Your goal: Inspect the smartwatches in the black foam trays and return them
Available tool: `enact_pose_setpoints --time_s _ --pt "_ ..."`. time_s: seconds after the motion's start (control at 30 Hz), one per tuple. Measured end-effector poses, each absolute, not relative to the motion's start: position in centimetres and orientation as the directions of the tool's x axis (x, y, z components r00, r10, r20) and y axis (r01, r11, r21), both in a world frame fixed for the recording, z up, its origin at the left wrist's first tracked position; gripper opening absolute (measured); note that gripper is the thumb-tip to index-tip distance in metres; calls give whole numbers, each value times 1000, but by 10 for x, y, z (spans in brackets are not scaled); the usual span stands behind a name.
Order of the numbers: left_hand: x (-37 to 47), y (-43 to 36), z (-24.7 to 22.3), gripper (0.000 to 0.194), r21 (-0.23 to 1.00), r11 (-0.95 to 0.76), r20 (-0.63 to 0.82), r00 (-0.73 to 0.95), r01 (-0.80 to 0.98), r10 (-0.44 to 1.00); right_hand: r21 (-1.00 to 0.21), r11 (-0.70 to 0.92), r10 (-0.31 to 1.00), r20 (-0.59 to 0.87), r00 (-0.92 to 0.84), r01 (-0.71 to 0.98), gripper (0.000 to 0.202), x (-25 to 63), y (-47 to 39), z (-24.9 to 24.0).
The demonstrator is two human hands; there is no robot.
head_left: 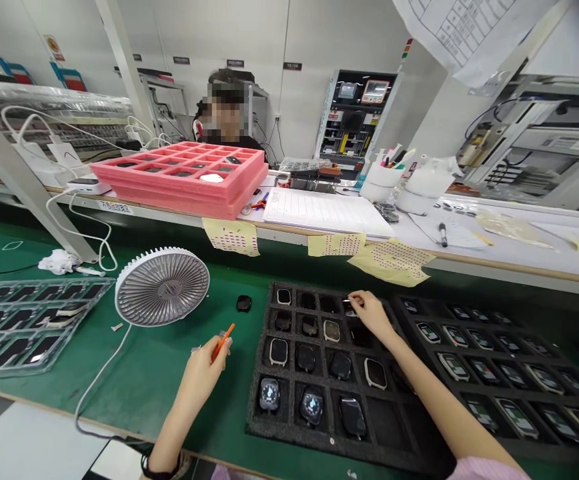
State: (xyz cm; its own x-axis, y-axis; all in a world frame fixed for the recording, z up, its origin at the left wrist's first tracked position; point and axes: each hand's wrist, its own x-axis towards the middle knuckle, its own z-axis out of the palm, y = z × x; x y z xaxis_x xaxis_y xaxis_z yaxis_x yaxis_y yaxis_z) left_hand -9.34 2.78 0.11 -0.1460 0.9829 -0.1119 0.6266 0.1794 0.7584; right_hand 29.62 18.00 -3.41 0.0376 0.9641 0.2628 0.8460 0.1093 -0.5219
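My left hand (pixel 207 359) is closed around a slim orange stick-like tool (pixel 224 339), held above the green bench; a clear piece also shows at its fingers. Over the far side of a black foam tray (pixel 332 441), my right hand (pixel 368 312) pinches at a compartment. A small light edge shows by its fingertips, too little to name. Smartwatches and watch bodies lie in the tray's compartments, among them a silver-framed watch (pixel 375 373) and a watch with a lit face (pixel 311 404). One dark watch body (pixel 243 303) lies alone on the bench.
A white fan (pixel 163 287) stands left of my left hand, its cable trailing across the bench. Further left is a clear plastic tray (pixel 69 333) of dark parts. Another black tray (pixel 499 373) sits right. A pink foam tray (pixel 179 190) rests on the shelf; a person sits behind it.
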Motion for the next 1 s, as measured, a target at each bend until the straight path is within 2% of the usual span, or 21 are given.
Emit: enact_pose_setpoints --time_s 0.1,0.23,0.33,0.43,0.53,0.63,0.83,1.0 --pt "-100 28 1 40 692 214 -148 -155 690 977 -376 -8 952 281 122 927 15 322 180 -28" --pt "-105 28 3 34 623 252 -163 -192 741 968 -214 -119 958 234 169 970 8 346 182 -28" --pt "-102 28 6 33 628 250 -155 -196 737 968 -148 -87 972 206 117 985 11 348 182 -32" --pt "-96 29 8 33 637 218 -131 -176 739 976 -133 -16 979 197 42 991 10 347 179 -34" --pt "-90 29 8 33 648 163 -78 -149 744 986 -172 53 979 201 -18 984 11 350 175 -34" --pt "-84 30 7 33 660 112 -37 -117 743 992 -260 103 976 214 -47 960 12 353 173 -35" --pt "-77 27 13 34 723 59 -20 -65 688 998 -532 168 965 261 -27 830 20 344 168 -37" --pt "-65 21 26 36 827 10 -37 36 562 999 -721 180 955 292 58 669 30 317 155 -19"
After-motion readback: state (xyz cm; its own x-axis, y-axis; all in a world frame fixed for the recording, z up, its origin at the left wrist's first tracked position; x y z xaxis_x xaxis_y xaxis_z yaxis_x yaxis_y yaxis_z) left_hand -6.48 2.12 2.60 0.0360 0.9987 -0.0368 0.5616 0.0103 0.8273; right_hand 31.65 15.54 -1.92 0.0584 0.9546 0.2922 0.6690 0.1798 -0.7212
